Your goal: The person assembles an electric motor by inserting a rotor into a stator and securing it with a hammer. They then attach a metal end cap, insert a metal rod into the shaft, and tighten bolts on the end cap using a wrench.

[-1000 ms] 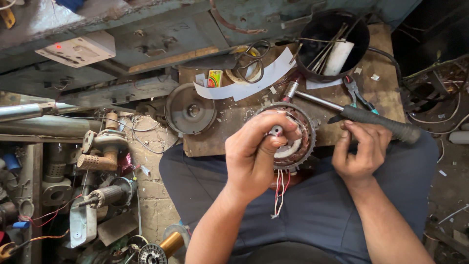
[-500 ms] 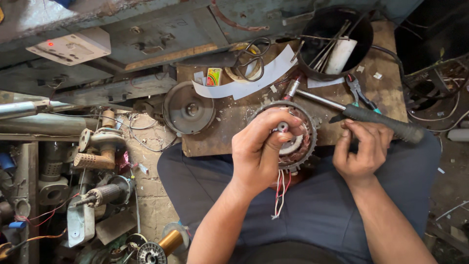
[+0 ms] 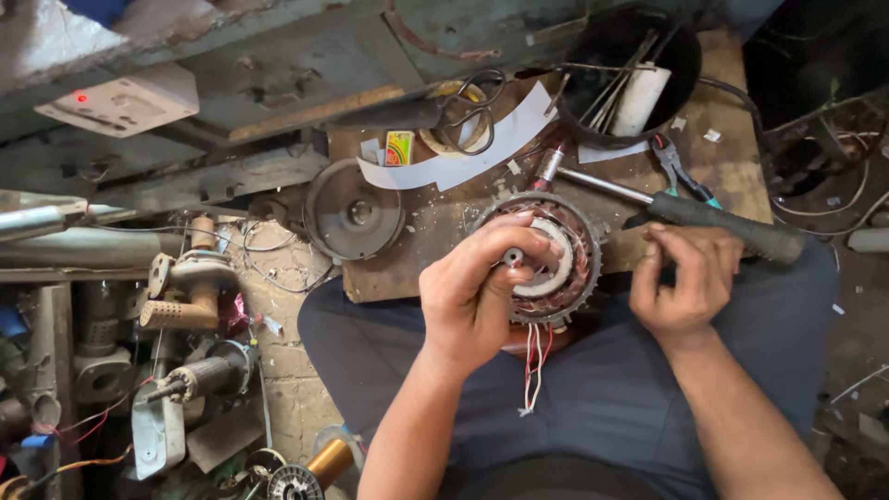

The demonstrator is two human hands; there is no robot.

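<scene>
Copper-wound stator [image 3: 556,264] rests at the wooden table [image 3: 713,167] edge above my lap. My left hand [image 3: 477,292] closes around its centre shaft, steadying it; my right hand [image 3: 681,278] curls beside it, seemingly pinching something small.

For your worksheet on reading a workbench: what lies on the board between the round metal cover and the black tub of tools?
In the head view, between the round metal cover and the black tub lie a curved white paper strip, scissors and a small colourful box.

Left hand [image 3: 477,292] grips the round motor stator [image 3: 548,259]; right hand [image 3: 683,278] touches the black-handled tool [image 3: 718,222].
</scene>
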